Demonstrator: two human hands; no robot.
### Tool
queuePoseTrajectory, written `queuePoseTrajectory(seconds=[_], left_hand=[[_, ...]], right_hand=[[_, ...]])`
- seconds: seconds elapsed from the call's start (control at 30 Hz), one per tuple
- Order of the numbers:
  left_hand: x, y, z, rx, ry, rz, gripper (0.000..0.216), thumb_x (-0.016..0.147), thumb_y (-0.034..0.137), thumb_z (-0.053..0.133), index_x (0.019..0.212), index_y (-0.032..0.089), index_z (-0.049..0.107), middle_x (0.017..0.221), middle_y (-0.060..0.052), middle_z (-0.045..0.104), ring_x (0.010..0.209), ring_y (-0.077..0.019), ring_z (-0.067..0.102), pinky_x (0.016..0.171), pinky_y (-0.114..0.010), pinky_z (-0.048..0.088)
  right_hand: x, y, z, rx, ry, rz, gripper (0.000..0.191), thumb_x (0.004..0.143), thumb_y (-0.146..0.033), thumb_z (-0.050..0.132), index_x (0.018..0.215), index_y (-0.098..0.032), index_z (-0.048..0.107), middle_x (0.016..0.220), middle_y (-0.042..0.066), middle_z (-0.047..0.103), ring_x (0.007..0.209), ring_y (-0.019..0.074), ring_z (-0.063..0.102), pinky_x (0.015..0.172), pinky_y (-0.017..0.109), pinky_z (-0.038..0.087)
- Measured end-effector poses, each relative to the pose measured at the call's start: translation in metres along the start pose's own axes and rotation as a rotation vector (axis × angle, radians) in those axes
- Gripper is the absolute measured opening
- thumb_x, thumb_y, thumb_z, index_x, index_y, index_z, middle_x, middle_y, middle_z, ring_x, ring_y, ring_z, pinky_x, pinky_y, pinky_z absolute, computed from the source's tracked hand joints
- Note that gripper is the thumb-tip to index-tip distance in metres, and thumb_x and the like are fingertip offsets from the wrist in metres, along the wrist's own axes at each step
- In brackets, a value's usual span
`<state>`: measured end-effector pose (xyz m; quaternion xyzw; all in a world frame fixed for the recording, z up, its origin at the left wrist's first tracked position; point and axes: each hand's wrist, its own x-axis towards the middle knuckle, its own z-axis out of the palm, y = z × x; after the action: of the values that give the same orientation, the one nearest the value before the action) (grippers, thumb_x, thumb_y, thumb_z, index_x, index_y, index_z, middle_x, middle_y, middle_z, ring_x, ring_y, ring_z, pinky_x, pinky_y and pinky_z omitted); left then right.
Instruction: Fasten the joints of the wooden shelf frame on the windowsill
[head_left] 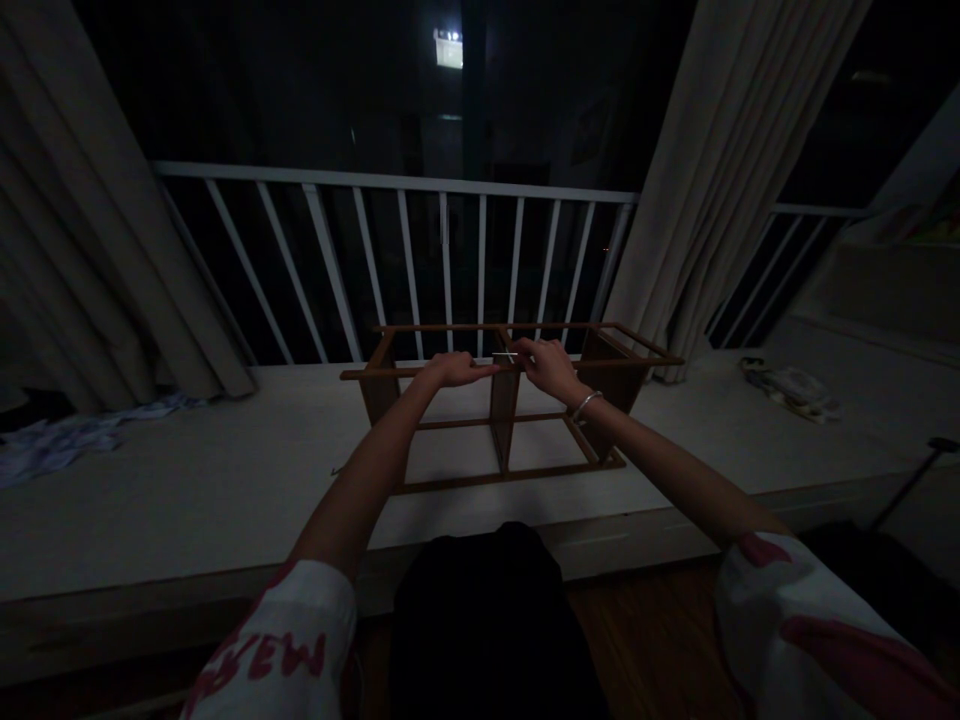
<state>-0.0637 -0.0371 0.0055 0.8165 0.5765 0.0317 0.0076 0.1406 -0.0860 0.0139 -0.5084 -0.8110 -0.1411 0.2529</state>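
A small brown wooden frame [600,465] with thin rails and three upright panels lies on a pale raised ledge [187,480]. My left hand [454,369] rests closed on the frame's near top rail, just left of the middle panel. My right hand [549,364], with a bracelet on the wrist, is closed around a thin silvery tool [505,356] that points left toward the rail's joint with the middle panel. The two hands are almost touching. The room is dim, so the tool's tip is hard to make out.
White window railings [390,185] run behind the ledge, with beige curtains at left [90,260] and right [720,180]. Crumpled paper or cloth [60,440] lies at the ledge's far left, and a small bundle [791,385] at the right. Wooden floor [652,640] lies below.
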Motion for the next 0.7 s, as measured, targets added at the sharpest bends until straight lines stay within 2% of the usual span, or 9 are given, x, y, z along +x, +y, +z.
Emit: queuePoseTrajectory(seconds=[0.27, 0.7], left_hand=[[-0.0018, 0.001, -0.001, 0.01, -0.01, -0.006, 0.084, 0.06, 0.082, 0.014, 0.08, 0.018, 0.065, 0.091, -0.01, 0.064, 0.084, -0.0248, 0.059, 0.071, -0.029, 0.041], [-0.0044, 0.0042, -0.0034, -0.001, -0.013, -0.012, 0.081, 0.063, 0.079, 0.016, 0.082, 0.018, 0.065, 0.091, -0.01, 0.064, 0.085, -0.0238, 0.058, 0.072, -0.029, 0.04]], right_hand=[[0.0023, 0.0071, 0.0058, 0.022, 0.048, -0.098, 0.023, 0.083, -0.021, 0.043, 0.096, -0.024, 0.061, 0.093, 0.002, 0.064, 0.089, 0.0183, 0.051, 0.078, 0.03, 0.027], [0.0032, 0.0087, 0.0059, 0.089, 0.047, -0.071, 0.022, 0.08, -0.025, 0.046, 0.091, -0.021, 0.064, 0.092, 0.005, 0.063, 0.088, 0.0188, 0.052, 0.074, 0.03, 0.03]])
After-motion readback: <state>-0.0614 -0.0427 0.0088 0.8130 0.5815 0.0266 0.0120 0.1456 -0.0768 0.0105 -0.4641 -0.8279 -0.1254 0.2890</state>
